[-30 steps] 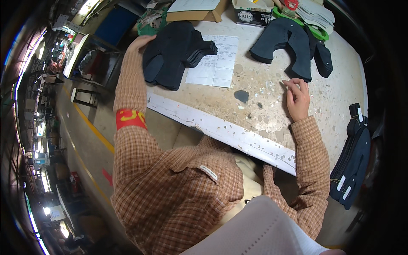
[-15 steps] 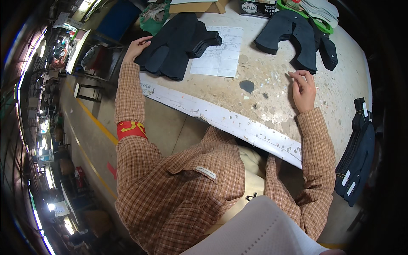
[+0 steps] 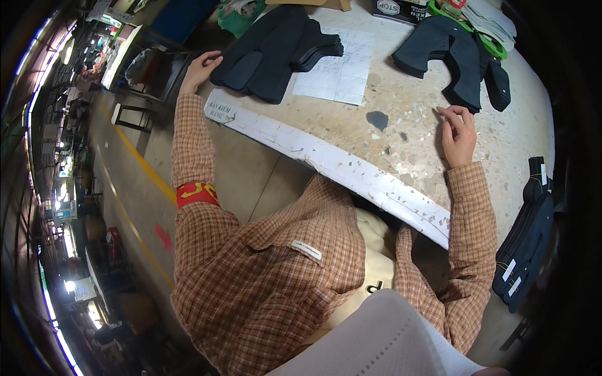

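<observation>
At the table's left side lies a stack of dark, flat cut-out pieces (image 3: 269, 56) with curved edges. My left hand (image 3: 200, 70) is beside the left edge of this stack, fingers loosely extended and holding nothing; whether the fingertips touch the edge I cannot tell. A second stack of dark curved pieces (image 3: 463, 72) with small holes lies at the far right. Just below its near end rests my right hand (image 3: 461, 136), fingers slightly bent and apart, with nothing in them. Between the stacks is a white sheet of paper (image 3: 335, 81) with handwriting, partly under the left stack.
The worn table (image 3: 351, 135) has a white front edge and dark patches. Behind are a green bag (image 3: 240, 19), a black box (image 3: 401, 9) and a green basket (image 3: 495, 45) with pale pieces. Tied bundles of dark pieces (image 3: 530, 241) hang past the right edge. A stool (image 3: 132, 117) stands left.
The whole view has shifted slightly, so the table and stacks appear farther right. My left hand appears slightly farther from the left stack's edge; my right hand stays near the right stack.
</observation>
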`<state>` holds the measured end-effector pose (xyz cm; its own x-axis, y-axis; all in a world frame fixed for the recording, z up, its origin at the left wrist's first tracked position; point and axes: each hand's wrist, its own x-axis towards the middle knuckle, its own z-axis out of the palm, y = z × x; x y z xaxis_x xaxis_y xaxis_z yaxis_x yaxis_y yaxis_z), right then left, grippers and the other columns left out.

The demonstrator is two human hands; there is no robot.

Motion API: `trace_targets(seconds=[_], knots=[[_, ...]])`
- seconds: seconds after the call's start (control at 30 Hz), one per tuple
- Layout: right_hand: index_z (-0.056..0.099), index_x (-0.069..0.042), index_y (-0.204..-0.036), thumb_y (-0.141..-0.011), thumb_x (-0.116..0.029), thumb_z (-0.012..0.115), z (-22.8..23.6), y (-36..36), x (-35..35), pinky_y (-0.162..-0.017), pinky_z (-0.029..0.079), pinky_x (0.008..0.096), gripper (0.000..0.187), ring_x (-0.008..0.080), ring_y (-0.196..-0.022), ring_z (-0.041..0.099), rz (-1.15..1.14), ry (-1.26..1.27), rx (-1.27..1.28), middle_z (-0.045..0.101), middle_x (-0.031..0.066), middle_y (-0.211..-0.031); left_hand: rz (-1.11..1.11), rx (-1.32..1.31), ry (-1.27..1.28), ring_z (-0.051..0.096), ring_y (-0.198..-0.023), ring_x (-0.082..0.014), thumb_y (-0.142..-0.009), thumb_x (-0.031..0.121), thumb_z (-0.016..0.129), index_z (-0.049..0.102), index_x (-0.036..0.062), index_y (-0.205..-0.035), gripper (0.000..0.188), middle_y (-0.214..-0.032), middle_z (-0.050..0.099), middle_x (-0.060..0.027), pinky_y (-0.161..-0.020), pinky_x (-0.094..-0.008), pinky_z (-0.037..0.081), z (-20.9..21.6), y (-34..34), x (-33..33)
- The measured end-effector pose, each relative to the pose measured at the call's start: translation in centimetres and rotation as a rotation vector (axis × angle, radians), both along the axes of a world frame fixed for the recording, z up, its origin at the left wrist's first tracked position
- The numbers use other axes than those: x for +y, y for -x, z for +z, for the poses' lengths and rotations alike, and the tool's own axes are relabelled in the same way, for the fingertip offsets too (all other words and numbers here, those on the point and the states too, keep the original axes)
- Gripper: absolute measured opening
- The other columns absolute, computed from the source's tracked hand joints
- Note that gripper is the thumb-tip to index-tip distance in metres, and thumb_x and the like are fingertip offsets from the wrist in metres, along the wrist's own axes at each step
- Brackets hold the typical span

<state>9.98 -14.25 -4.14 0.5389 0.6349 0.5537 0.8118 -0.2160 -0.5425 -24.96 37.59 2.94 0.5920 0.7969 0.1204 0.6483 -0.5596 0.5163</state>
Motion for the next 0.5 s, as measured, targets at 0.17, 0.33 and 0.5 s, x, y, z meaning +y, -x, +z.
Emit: trace_targets(seconds=[0.17,0.33,0.5], knots=[[0.071,-0.005,-0.097,-0.078,0.004,0.058,-0.1,0.0,0.0,-0.080,0.047,0.0333,0.024,0.0247,-0.090,0.056,0.019,0.009,-0.069,0.059,0.0092,-0.094,0.150,0.242,-0.098,0.066,-0.096,-0.0289,-0.084,0.058,0.060,0.069,0.0053,-0.111,0.060,-0.095,0.070,-0.0166,-0.088,-0.0371,0.049,-0.6,0.2,0.0],[0.071,-0.005,-0.097,-0.079,0.004,0.058,0.0,0.0,0.0,-0.080,0.047,0.0331,0.024,0.0247,-0.089,0.056,0.016,-0.004,-0.070,0.059,0.0092,-0.094,0.123,0.224,-0.202,0.053,-0.120,-0.0379,-0.091,0.063,0.040,0.056,0.0039,-0.130,0.072,-0.125,0.059,-0.0235,-0.103,-0.0411,0.040,-3.0,0.4,1.0],[0.071,-0.005,-0.097,-0.079,0.004,0.059,0.1,0.1,0.0,-0.079,0.047,0.0328,0.024,0.0244,-0.089,0.057,0.035,0.018,-0.078,0.060,0.0090,-0.094,0.131,0.237,-0.161,0.023,-0.142,-0.0372,-0.094,0.064,0.031,0.028,0.0091,-0.149,0.077,-0.151,0.026,-0.0252,-0.115,-0.0409,0.020,-4.3,0.1,-1.8]])
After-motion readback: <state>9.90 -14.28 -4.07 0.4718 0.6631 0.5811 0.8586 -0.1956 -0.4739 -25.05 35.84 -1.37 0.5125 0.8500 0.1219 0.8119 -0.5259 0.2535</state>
